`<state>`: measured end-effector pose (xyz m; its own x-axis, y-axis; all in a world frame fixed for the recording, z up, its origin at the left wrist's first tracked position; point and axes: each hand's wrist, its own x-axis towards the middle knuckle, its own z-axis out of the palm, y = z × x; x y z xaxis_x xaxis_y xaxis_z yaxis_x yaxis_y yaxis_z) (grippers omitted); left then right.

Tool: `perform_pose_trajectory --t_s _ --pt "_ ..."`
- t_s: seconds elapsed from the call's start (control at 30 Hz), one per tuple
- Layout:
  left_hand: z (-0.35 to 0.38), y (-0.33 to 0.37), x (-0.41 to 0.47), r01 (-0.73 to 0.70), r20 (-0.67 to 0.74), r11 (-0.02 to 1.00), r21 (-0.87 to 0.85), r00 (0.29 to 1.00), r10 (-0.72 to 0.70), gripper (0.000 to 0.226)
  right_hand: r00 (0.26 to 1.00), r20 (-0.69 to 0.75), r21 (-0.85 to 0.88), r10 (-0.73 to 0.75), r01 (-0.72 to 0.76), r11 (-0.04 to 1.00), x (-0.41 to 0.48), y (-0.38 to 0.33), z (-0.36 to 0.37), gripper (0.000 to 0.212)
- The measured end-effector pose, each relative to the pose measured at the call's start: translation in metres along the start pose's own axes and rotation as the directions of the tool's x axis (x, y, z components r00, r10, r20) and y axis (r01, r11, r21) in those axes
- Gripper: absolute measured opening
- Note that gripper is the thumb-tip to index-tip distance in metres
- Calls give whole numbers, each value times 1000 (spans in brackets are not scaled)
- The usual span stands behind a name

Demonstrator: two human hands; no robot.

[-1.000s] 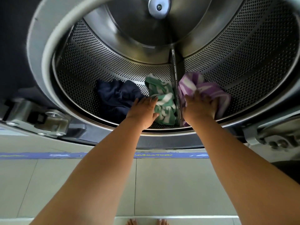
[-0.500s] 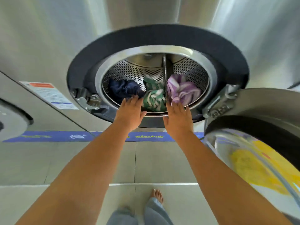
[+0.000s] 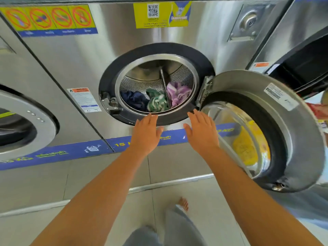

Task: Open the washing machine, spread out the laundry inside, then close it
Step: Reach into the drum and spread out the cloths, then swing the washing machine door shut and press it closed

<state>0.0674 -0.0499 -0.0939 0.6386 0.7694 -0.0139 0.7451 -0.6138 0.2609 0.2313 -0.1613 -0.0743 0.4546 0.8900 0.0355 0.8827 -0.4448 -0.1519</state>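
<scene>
The steel washing machine stands open, its round door swung out to the right on its hinge. Inside the drum lie three pieces side by side: a dark navy cloth on the left, a green-and-white striped cloth in the middle, a purple-and-white striped cloth on the right of the drum's paddle. My left hand and my right hand hover outside, just below the door opening, fingers apart, holding nothing.
Another washer's door sits to the left and a third open machine to the right. The door latch juts at the opening's left edge. Tiled floor and my bare foot lie below.
Both hands have left the laundry and come back out of the drum. My head has pulled away, so the whole machine front and open door are in view.
</scene>
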Motion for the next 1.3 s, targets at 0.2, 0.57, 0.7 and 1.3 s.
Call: perform_pose_trajectory --t_s 0.2,0.57,0.7,1.3 --pt "-5 34 -46 -18 -20 1000 -26 1000 17 56 998 -55 -27 31 -33 999 -43 19 -36 52" --pt "3 133 -95 27 -94 989 -146 995 -41 60 971 -236 -35 45 -54 998 -86 101 -93 49" --pt "14 182 -108 49 -86 974 -220 994 -69 60 933 -352 -34 71 -88 996 -91 147 -110 51" --pt "40 276 -127 18 -122 931 -366 990 -67 67 945 -325 237 41 39 971 -111 170 -117 56"
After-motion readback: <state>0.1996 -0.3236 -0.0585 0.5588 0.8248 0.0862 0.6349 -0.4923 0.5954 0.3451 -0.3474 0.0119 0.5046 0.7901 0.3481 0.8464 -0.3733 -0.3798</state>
